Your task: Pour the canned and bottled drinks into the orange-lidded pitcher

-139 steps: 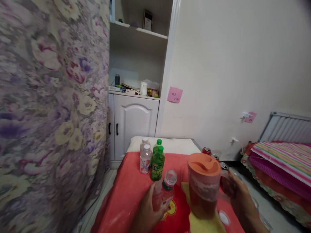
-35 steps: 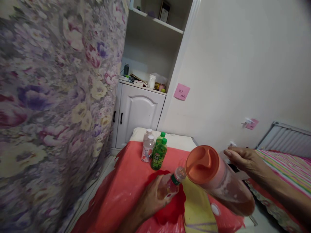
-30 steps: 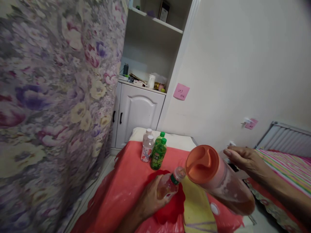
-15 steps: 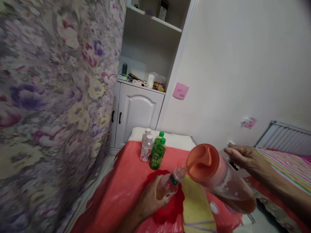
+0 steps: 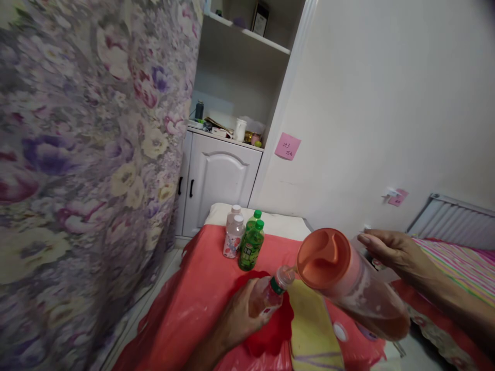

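Observation:
My left hand (image 5: pixel 240 318) is wrapped round a clear plastic bottle (image 5: pixel 266 298) with a dark green neck ring and reddish liquid inside. The bottle leans to the right above a red scalloped plate (image 5: pixel 270 340). My right hand (image 5: pixel 392 255) grips a clear pitcher (image 5: pixel 373 299) with an orange top; its handle is mostly hidden. Brownish liquid lies along the low side of the pitcher, which is tipped toward the bottle. A thin stream seems to run from the orange rim to the bottle's mouth.
Two green-capped bottles (image 5: pixel 251 248) and two white-capped bottles (image 5: pixel 232 241) stand on the red table cover (image 5: pixel 193 288). A folded yellow cloth (image 5: pixel 315 330) lies beside the plate, with a white cap (image 5: pixel 340 331) to its right. A floral curtain (image 5: pixel 93 180) hangs at left; a cabinet (image 5: pixel 220 180) stands behind.
Both hands, the bottle and the pitcher hold nearly the same positions. The trickle at the bottle's mouth looks a little clearer now. The view has shifted slightly.

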Tool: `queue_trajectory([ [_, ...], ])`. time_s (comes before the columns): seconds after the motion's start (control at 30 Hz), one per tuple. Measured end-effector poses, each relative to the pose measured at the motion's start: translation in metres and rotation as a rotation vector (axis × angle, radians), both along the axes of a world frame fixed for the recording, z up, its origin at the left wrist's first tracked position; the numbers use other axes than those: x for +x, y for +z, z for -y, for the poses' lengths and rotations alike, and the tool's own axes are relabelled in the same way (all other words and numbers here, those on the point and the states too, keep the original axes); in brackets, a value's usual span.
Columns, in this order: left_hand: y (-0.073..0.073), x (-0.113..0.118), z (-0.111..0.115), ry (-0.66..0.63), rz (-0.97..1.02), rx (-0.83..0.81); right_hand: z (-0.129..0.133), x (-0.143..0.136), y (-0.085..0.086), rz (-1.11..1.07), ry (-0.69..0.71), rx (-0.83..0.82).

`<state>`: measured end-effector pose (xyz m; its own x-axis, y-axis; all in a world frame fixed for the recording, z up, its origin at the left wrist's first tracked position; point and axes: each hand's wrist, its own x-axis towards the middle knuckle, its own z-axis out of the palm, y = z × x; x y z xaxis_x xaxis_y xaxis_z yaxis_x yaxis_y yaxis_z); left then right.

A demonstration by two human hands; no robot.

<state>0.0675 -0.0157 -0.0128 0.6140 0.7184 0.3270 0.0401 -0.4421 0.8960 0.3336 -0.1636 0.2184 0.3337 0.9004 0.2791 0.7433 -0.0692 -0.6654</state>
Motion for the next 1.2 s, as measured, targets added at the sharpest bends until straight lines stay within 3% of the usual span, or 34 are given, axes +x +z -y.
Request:
queue_trajectory([
  [1.2, -0.007, -0.001, -0.002, 0.02, -0.001, 0.019, 0.003, 0.007, 0.0, 0.022, 0.045, 0.007],
])
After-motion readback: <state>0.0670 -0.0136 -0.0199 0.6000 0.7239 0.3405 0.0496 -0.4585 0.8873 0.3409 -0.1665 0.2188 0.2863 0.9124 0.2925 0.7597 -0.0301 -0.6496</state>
